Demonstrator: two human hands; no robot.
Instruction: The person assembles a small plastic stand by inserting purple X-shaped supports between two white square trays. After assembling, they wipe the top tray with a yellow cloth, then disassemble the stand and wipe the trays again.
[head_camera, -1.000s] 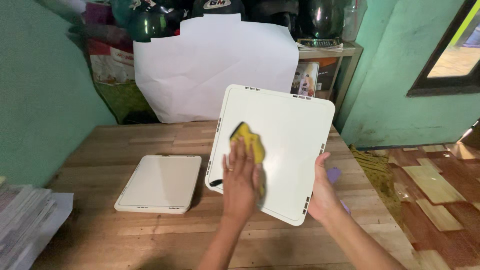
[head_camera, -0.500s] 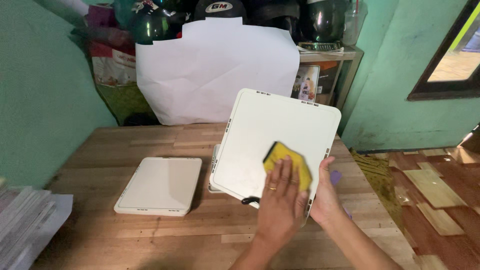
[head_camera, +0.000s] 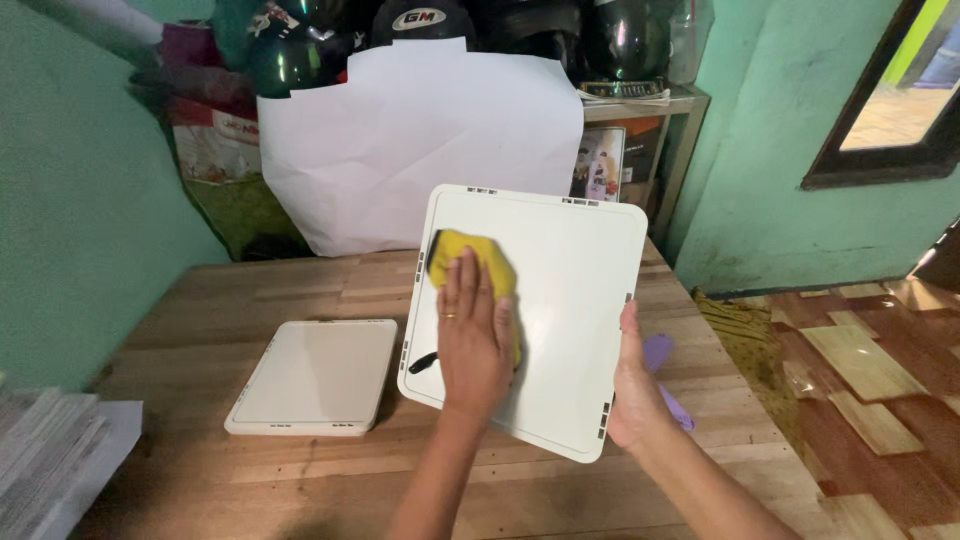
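Two white square panels show in the head view: one panel (head_camera: 535, 315) is propped up at a tilt, its lower edge near the bench (head_camera: 200, 290), and a second panel (head_camera: 315, 375) lies flat on the wood just to the left of it, apart from both hands. One yellow cloth (head_camera: 470, 262) sits on the face of the tilted panel, in its upper left part. One purple object (head_camera: 665, 375) lies on the bench behind the right edge of that panel; what it is cannot be told.

The left hand (head_camera: 475, 335) lies flat and spread, palm down, on the tilted panel, its fingers pressing the yellow cloth against the white surface; it does not curl around anything, and a ring shows on one finger. The cloth pokes out above the fingertips. The right hand (head_camera: 632, 385) grips the panel's right edge near the lower corner, thumb on the front face and the rest of the fingers hidden behind it.

One large white sheet of paper (head_camera: 420, 140) stands behind the bench, in front of a shelf with several dark helmets (head_camera: 420, 20). One stack of papers (head_camera: 50, 460) rests at the bench's left corner.
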